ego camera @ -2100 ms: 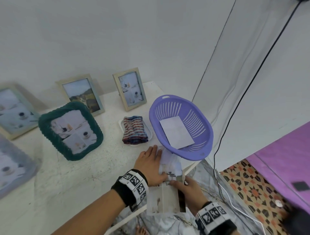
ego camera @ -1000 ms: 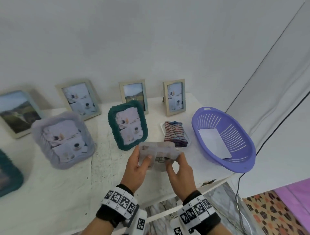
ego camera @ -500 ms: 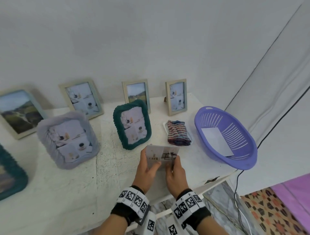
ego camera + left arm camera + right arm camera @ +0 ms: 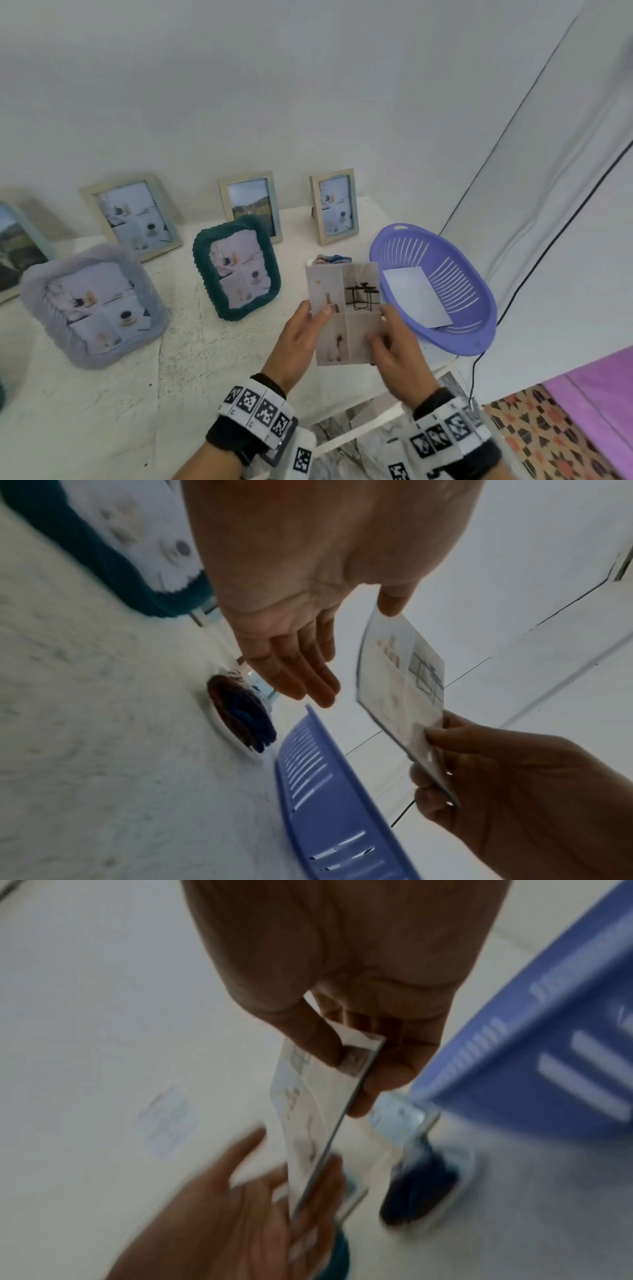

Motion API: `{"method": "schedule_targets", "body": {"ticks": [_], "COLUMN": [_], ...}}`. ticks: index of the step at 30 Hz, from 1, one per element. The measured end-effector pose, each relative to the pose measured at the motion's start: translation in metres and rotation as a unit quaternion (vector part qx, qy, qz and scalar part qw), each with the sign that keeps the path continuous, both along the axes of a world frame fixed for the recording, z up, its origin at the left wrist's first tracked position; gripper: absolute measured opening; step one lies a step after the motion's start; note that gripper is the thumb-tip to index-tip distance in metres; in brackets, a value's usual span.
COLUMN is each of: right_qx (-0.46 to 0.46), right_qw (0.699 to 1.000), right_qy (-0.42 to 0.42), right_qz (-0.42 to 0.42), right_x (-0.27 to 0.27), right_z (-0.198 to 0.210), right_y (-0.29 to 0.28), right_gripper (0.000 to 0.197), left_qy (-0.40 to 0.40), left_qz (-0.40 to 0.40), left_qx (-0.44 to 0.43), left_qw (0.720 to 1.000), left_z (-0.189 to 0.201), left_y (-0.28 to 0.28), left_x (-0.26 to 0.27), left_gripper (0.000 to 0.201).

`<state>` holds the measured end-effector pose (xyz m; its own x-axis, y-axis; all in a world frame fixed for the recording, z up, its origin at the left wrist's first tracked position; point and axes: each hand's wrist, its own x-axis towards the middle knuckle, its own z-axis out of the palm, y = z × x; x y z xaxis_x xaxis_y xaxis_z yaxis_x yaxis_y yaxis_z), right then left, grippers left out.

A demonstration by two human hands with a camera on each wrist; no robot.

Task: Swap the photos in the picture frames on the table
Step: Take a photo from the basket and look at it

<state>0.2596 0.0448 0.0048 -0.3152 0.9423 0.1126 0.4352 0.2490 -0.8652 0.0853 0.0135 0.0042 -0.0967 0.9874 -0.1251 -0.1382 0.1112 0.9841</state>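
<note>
A collage photo (image 4: 346, 308) showing a small black table stands upright in the air over the table's front edge. My right hand (image 4: 394, 349) pinches its lower right corner between thumb and fingers (image 4: 359, 1056). My left hand (image 4: 298, 339) is at its left edge; in the left wrist view the thumb tip (image 4: 394, 607) touches the photo (image 4: 400, 674) while the straight fingers (image 4: 308, 685) stay apart behind it. A teal frame (image 4: 236, 267) and a lavender frame (image 4: 92, 305) stand left of the hands, each with a photo in it.
Three wooden frames (image 4: 132, 216) (image 4: 250, 205) (image 4: 334, 205) stand along the wall, another at the left edge (image 4: 17, 246). A purple basket (image 4: 479, 342) on the right holds a white sheet (image 4: 416, 298). A striped cloth (image 4: 330, 259) lies behind the photo. A black cable (image 4: 561, 233) hangs right.
The photo has turned from lying crosswise between my hands to standing upright and is a little higher. My left fingers have come off its back, leaving only the thumb on it.
</note>
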Motion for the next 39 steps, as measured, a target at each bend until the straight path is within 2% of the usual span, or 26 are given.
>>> {"method": "schedule_targets", "body": {"ticks": [5, 10, 15, 20, 25, 27, 29, 31, 34, 36, 39], "right_qx": [-0.077, -0.102, -0.167, -0.261, -0.276, -0.258, -0.202, -0.123, -0.01, 0.043, 0.015], "right_qw": [0.997, 0.986, 0.96, 0.927, 0.916, 0.908, 0.894, 0.891, 0.914, 0.916, 0.915], "right_qy": [0.015, -0.119, -0.226, -0.268, -0.289, -0.329, -0.396, -0.434, -0.405, -0.393, -0.391], "right_qz": [-0.009, -0.06, -0.007, 0.025, 0.036, 0.038, 0.049, 0.049, -0.005, -0.063, -0.102], "right_x": [0.075, 0.122, 0.125, 0.114, 0.111, 0.114, 0.12, 0.13, 0.15, 0.164, 0.179], "right_z": [0.051, 0.053, 0.038, 0.033, 0.03, 0.031, 0.034, 0.039, 0.046, 0.045, 0.031], "right_y": [0.059, 0.128, 0.17, 0.181, 0.186, 0.186, 0.186, 0.184, 0.171, 0.157, 0.143], "right_gripper": [0.03, 0.028, 0.029, 0.031, 0.036, 0.046, 0.058, 0.056, 0.043, 0.039, 0.039], "left_qy": [0.069, 0.076, 0.045, 0.019, 0.02, 0.011, -0.005, -0.024, -0.057, -0.067, -0.076], "left_qz": [0.021, -0.008, -0.03, -0.017, -0.013, -0.013, -0.016, -0.016, -0.002, 0.008, 0.015], "left_qx": [-0.056, -0.146, -0.176, -0.148, -0.142, -0.144, -0.145, -0.144, -0.141, -0.14, -0.133], "left_qw": [0.996, 0.986, 0.983, 0.989, 0.99, 0.989, 0.989, 0.989, 0.988, 0.988, 0.988], "left_z": [-0.006, -0.028, -0.03, -0.029, -0.027, -0.026, -0.025, -0.025, -0.027, -0.03, -0.032], "left_y": [0.049, 0.083, 0.089, 0.086, 0.085, 0.086, 0.085, 0.086, 0.087, 0.088, 0.09], "left_x": [0.038, 0.075, 0.095, 0.102, 0.104, 0.105, 0.106, 0.108, 0.109, 0.109, 0.11], "left_gripper": [0.024, 0.035, 0.027, 0.017, 0.016, 0.017, 0.014, 0.012, 0.011, 0.01, 0.007]}}
